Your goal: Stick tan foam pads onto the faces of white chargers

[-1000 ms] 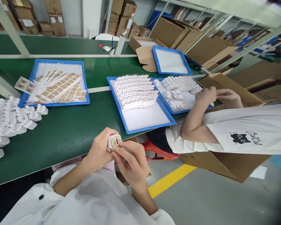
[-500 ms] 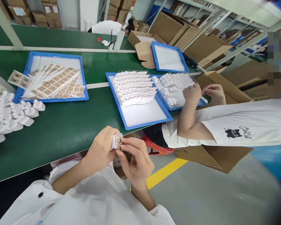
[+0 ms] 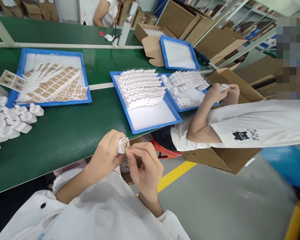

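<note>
Fingers of my left hand [image 3: 106, 153] are wrapped round a small white charger block [image 3: 121, 146], whose end face, with a tan label and a dark port, points right. My right hand [image 3: 146, 163] pinches at the lower edge of that face; its thumb and index fingertips meet at the label's edge. Both hands are above the bench's front edge. Behind them, a blue-rimmed tray [image 3: 155, 128] holds rows of white blocks with pins up. Sheets of tan labels [image 3: 55, 81] lie in another blue-rimmed tray [image 3: 86, 75] at the left.
White blocks [image 3: 15, 121] crowd the green bench [image 3: 65, 133] at far left. At right, a person's hands [image 3: 223, 93] hold a white piece beside a further tray [image 3: 187, 109]. Behind are a white bottle [image 3: 125, 33], open cartons [image 3: 152, 45] and another person's arm [image 3: 101, 13].
My right fingertips have moved from the middle of the label to its lower edge. The neighbour's hands now hold up a white piece. The person across the bench has risen, and the view has shifted slightly.
</note>
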A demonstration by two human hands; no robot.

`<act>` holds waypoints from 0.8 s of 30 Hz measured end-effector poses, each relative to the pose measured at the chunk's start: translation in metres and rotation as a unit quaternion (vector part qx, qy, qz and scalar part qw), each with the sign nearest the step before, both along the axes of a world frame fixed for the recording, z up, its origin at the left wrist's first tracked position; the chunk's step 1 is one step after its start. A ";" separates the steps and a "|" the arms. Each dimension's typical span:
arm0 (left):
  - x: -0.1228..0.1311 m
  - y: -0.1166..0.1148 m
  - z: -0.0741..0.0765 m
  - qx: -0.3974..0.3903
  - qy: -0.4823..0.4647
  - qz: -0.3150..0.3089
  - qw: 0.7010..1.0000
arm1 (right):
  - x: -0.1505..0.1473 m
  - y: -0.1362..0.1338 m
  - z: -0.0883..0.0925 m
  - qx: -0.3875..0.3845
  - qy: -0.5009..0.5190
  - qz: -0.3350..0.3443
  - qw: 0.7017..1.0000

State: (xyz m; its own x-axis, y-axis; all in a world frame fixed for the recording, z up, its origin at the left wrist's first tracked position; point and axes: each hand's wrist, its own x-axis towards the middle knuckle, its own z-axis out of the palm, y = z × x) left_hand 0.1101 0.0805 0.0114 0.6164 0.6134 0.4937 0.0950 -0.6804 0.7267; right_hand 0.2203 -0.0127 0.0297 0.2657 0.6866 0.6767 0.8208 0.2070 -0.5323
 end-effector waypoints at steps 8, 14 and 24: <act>0.001 0.001 0.003 0.016 -0.007 0.001 1.000 | -0.001 0.000 0.001 -0.029 0.041 0.004 0.999; 0.003 0.000 0.002 0.017 -0.022 -0.010 1.000 | 0.001 0.001 0.004 -0.048 0.094 0.009 0.994; 0.004 -0.001 -0.001 -0.034 -0.033 -0.046 0.998 | 0.015 0.013 0.006 -0.056 0.119 -0.027 0.991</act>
State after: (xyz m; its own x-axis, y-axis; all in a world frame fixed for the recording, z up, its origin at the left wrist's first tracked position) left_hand 0.1144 0.0796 0.0106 0.6391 0.5896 0.4939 -0.0150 -0.6324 0.7745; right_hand 0.2354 0.0003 0.0362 0.4472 0.7341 0.5109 0.6770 0.0955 -0.7298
